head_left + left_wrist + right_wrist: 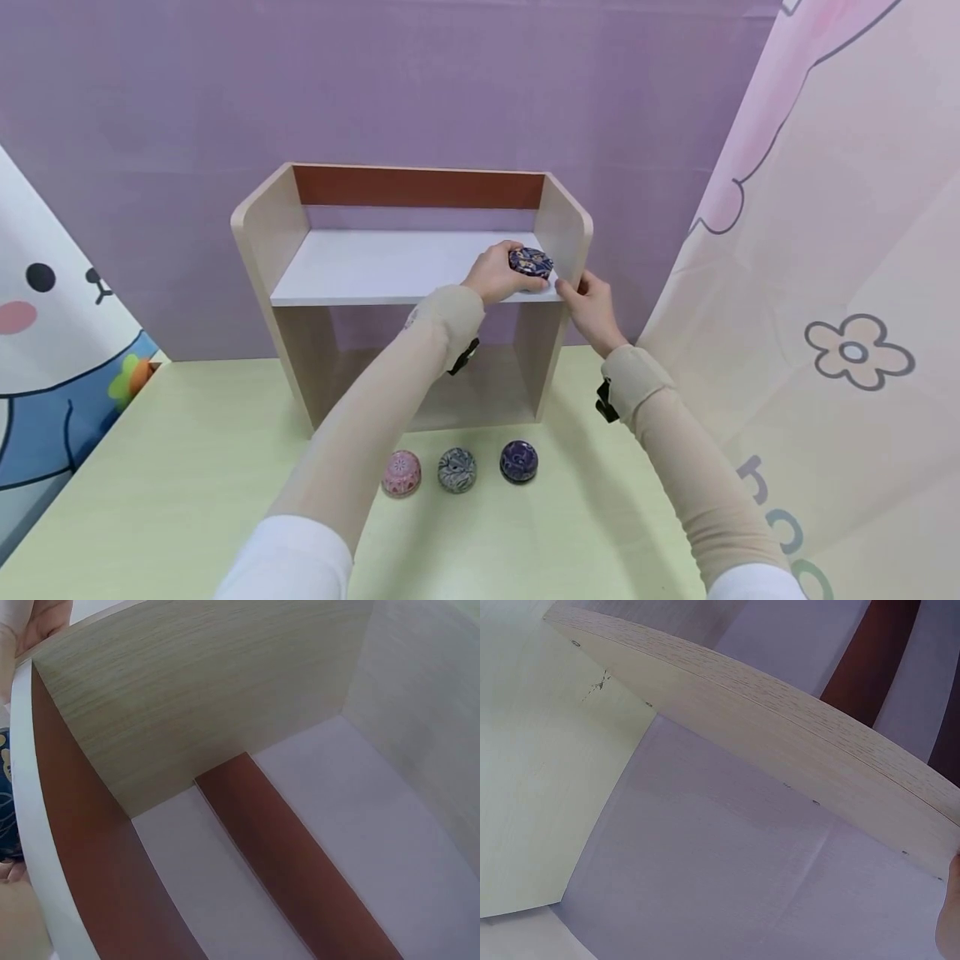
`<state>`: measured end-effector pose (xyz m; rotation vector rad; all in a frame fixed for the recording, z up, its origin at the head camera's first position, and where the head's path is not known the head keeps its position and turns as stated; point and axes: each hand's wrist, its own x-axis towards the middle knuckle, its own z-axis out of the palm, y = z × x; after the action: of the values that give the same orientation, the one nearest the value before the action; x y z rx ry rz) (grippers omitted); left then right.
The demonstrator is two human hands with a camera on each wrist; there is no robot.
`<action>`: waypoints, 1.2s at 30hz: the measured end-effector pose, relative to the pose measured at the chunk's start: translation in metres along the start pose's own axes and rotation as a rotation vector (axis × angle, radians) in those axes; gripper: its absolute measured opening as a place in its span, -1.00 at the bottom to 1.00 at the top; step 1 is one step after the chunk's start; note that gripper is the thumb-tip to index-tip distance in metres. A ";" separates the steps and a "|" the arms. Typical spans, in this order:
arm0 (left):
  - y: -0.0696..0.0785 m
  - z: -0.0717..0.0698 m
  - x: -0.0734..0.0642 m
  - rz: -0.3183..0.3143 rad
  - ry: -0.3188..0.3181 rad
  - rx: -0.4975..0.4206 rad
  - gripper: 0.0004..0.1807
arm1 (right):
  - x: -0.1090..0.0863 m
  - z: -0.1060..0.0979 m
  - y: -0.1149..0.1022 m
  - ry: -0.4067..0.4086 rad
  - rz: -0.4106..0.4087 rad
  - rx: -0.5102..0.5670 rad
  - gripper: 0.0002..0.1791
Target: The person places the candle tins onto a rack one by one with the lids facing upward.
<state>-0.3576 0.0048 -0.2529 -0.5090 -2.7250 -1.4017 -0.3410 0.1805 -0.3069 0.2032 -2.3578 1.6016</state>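
My left hand (pixel 498 271) grips patterned navy tin (pixel 531 262); right hand (pixel 592 308) pinches shelf side (pixel 564 225), three o'clock. Curtain letters (pixel 785 531), four o'clock: unclear. Three tins (pixel 457 471), six o'clock: head view only.

Arms (pixel 375 408) out fwd; L hand (pixel 498 275) grips, R hand (pixel 594 312) pinches w/ thumb.

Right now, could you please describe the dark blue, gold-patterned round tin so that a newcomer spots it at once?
Find the pale wooden shelf unit on the yellow-green table. At the right end of its white upper board, the person's left hand grips the dark blue tin. Being held sets it apart from the three round patterned tins on the table.
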 end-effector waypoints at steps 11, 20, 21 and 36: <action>0.002 0.000 -0.001 -0.010 -0.014 0.041 -0.11 | 0.000 -0.001 0.000 -0.002 0.011 0.009 -0.53; 0.007 0.006 0.002 -0.058 0.010 0.063 -0.10 | 0.000 -0.004 0.000 0.013 0.012 -0.015 -0.53; 0.008 0.007 0.002 -0.066 0.007 0.068 -0.09 | 0.000 -0.004 0.000 0.016 0.010 -0.015 -0.54; 0.015 0.011 -0.004 -0.094 0.018 0.126 -0.09 | 0.002 -0.005 0.001 0.034 -0.015 -0.021 -0.57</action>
<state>-0.3481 0.0210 -0.2481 -0.3651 -2.8334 -1.2358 -0.3422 0.1856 -0.3057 0.1874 -2.3408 1.5604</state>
